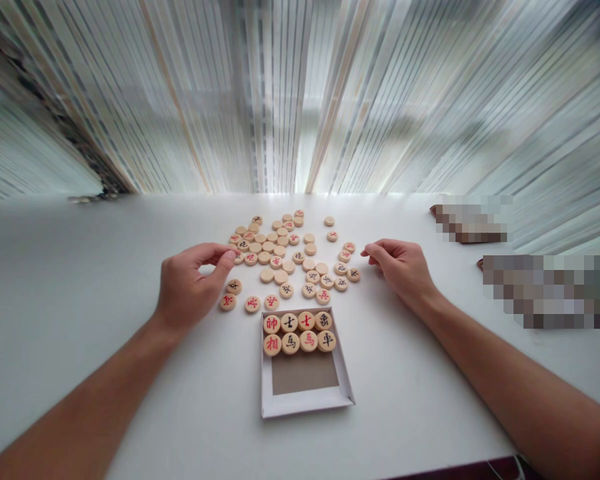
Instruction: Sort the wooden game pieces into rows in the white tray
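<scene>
Round wooden Chinese chess pieces (265, 257) lie scattered across a white table, some with red or black characters up, others blank side up. My left hand (193, 277) is at their left edge, thumb and index finger drawn close together. Its fingertips partly cover a black-marked piece (239, 259); whether they grip anything is hidden. To the right, my right hand (395, 267) has curled fingers, with nothing visible in them, beside a red-marked piece (349, 247). In front of me, a shallow white box (307, 399) holds two rows of pieces, characters up, at its far end.
The white table (80, 300) runs back to striped curtains (300, 100). Two pixelated objects (473, 223) lie at the right. A dark edge (460, 470) shows at the lower right.
</scene>
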### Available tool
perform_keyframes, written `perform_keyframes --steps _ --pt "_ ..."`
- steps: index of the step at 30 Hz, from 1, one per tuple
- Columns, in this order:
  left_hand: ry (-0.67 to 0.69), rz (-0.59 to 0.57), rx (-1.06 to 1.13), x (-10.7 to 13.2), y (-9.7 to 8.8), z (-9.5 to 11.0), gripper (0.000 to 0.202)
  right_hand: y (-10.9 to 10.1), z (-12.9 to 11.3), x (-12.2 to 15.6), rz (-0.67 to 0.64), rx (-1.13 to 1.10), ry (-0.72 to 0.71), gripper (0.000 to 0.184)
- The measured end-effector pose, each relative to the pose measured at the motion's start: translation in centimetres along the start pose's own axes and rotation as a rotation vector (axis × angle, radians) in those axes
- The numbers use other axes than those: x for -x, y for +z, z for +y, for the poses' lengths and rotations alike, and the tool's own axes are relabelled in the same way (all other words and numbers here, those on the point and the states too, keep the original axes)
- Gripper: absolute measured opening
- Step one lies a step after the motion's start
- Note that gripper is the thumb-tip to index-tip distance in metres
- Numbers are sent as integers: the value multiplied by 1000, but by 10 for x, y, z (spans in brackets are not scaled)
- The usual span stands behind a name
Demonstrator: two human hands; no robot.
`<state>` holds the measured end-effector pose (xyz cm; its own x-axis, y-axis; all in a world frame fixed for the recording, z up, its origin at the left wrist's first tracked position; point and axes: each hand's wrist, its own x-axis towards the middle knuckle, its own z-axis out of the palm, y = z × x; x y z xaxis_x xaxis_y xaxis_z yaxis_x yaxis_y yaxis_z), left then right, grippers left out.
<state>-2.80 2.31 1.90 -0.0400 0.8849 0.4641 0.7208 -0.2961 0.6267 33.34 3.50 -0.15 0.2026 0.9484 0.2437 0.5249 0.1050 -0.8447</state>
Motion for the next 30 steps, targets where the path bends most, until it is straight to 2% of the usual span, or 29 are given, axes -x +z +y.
perform_keyframes --steps 6,11,16,27,30 --pt "3 -15 -5 1 2 0 25 0 0 2 -95 44 -59 38" --pt "3 -30 -17 1 2 2 25 0 -3 5 -175 89 -186 40" --pt "1 -43 -5 2 2 4 25 -2 -2 5 -253 239 -330 40" --pt "-1 -63 -13 1 1 0 24 -3 3 1 -88 287 -247 29" --pt "10 -60 -23 1 1 0 25 -4 5 -1 -66 309 -208 31"
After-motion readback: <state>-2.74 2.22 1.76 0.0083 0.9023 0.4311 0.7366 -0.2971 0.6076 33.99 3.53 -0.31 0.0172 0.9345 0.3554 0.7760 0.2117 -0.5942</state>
